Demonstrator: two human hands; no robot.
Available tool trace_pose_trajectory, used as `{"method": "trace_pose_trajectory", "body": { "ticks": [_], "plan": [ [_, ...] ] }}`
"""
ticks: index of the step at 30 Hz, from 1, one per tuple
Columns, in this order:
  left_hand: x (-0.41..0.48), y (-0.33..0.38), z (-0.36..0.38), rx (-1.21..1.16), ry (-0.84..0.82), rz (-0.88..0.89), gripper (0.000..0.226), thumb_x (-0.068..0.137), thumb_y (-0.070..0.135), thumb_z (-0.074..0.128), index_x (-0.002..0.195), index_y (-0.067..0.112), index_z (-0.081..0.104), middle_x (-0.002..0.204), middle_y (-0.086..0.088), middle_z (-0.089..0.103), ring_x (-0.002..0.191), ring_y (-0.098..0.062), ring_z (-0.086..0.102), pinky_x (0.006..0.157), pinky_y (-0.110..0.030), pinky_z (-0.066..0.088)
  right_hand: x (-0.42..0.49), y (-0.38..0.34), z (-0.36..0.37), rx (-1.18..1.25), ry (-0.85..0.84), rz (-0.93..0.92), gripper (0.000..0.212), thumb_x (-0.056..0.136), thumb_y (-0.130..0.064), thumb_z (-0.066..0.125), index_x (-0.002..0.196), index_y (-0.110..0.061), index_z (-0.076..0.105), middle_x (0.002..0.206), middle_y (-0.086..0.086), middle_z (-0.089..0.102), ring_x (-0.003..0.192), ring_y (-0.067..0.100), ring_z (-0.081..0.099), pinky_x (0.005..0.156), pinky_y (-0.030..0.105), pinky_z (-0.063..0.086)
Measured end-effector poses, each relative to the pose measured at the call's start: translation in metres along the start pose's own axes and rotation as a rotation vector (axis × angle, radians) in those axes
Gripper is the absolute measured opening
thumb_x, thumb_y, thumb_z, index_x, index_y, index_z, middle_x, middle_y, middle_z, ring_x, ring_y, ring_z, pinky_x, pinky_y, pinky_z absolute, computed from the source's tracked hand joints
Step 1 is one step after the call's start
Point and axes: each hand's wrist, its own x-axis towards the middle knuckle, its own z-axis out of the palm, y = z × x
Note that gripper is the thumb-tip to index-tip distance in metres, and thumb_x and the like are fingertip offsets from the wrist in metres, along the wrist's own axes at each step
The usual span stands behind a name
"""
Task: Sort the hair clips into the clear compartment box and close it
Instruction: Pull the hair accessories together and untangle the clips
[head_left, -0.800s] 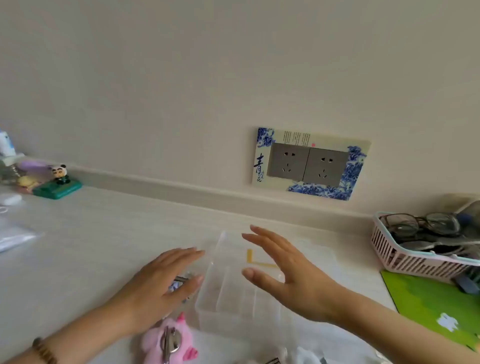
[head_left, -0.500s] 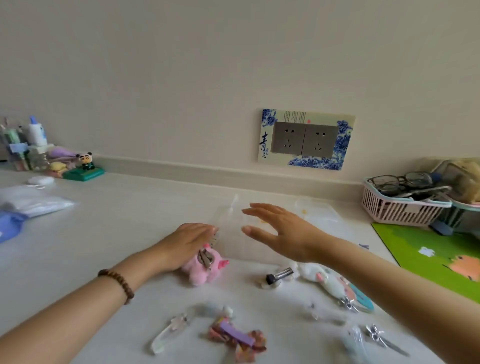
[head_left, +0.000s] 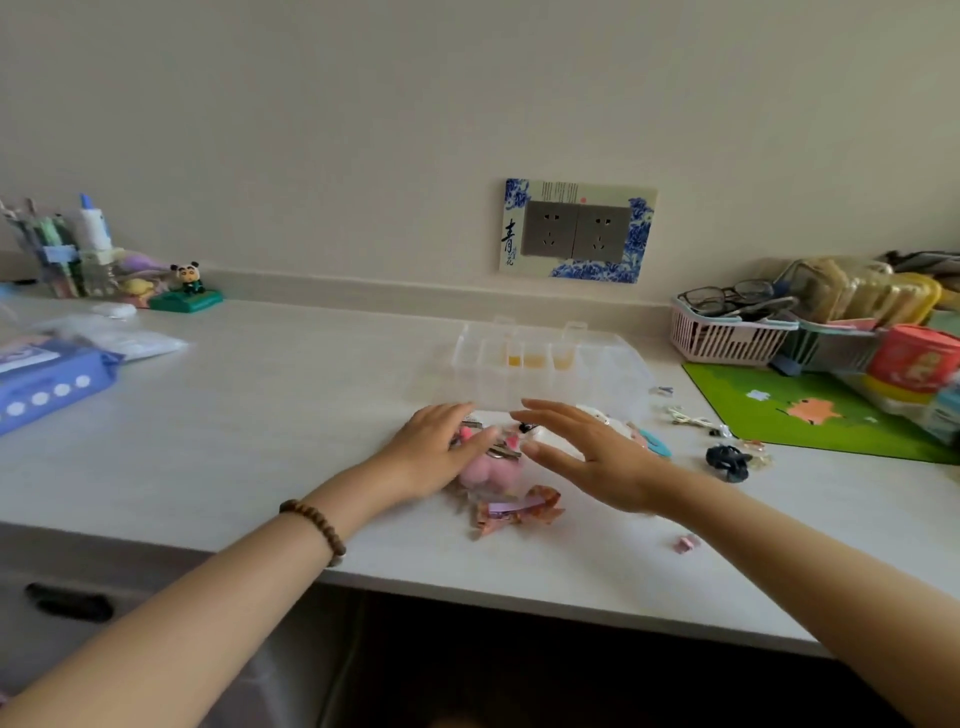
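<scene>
The clear compartment box (head_left: 545, 374) stands on the white desk, lid up, just beyond both hands. My left hand (head_left: 434, 452) lies flat, fingers apart, touching a pink plush hair clip (head_left: 491, 470). My right hand (head_left: 592, 452) hovers open over a pile of white and teal clips (head_left: 652, 441), partly hiding them. A patterned bow clip (head_left: 514, 509) rests in front of the pink one. A black claw clip (head_left: 727, 461), a small pink clip (head_left: 688, 542) and several tiny clips (head_left: 691, 418) are scattered to the right.
A green mat (head_left: 810, 410) and a pink basket of glasses (head_left: 727, 332) with other containers fill the right side. A blue pack (head_left: 47, 384), plastic bags and a pen holder (head_left: 67, 260) sit at the left. The desk's front edge (head_left: 519, 597) is near, a wall socket behind.
The view has pulled back and down, showing the desk's front edge. Both hands have drawn back from the box toward the clips in front of it; the left now rests on the pink plush clip.
</scene>
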Motion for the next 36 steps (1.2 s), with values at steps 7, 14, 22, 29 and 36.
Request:
{"method": "trace_pose_trajectory", "body": {
  "ticks": [7,14,22,29,36],
  "plan": [
    [-0.032,-0.001,-0.018,0.004,-0.105,0.082,0.098,0.055,0.080,0.055,0.138,0.044,0.019,0.147,0.016,0.023,0.134,-0.005,0.016,0.110,-0.032,0.018,-0.034,0.035,-0.033,0.107,0.132,0.100,0.055,0.085,-0.059,0.034,0.136,-0.038,0.039,0.150,-0.013,0.030,0.135,0.004,0.028,0.112,0.031,0.024],
    [-0.010,0.036,0.017,0.022,-0.092,0.176,0.101,0.051,0.078,0.059,0.138,0.039,0.025,0.143,0.018,0.029,0.134,-0.005,0.017,0.109,-0.025,0.013,-0.042,0.064,-0.035,0.124,0.181,0.140,0.056,0.086,-0.058,0.032,0.136,-0.035,0.040,0.149,-0.012,0.031,0.136,0.004,0.027,0.115,0.033,0.020],
    [0.042,0.047,0.023,0.114,0.095,0.279,0.092,0.062,0.089,0.025,0.140,0.039,0.018,0.147,0.009,0.030,0.136,-0.016,0.020,0.112,-0.042,0.018,-0.033,0.125,-0.052,0.160,0.285,0.267,0.064,0.085,-0.066,0.027,0.135,-0.030,0.044,0.151,-0.005,0.031,0.138,0.010,0.026,0.115,0.038,0.022],
    [0.081,0.068,0.036,0.267,0.061,0.279,0.098,0.061,0.087,0.000,0.143,0.036,0.011,0.155,0.009,0.006,0.141,-0.013,-0.009,0.113,-0.045,-0.008,0.008,0.159,-0.067,0.150,0.186,0.411,0.064,0.092,-0.057,0.021,0.143,-0.020,0.032,0.156,0.001,0.021,0.143,0.016,0.016,0.118,0.037,0.009],
    [0.088,0.065,0.046,0.270,0.079,0.250,0.096,0.060,0.086,-0.006,0.142,0.039,0.010,0.155,0.011,0.006,0.141,-0.013,-0.008,0.113,-0.043,-0.011,0.002,0.164,-0.063,0.239,0.054,0.508,0.060,0.096,-0.052,0.020,0.145,-0.017,0.027,0.154,0.001,0.025,0.142,0.019,0.022,0.115,0.032,0.013]
  ]
}}
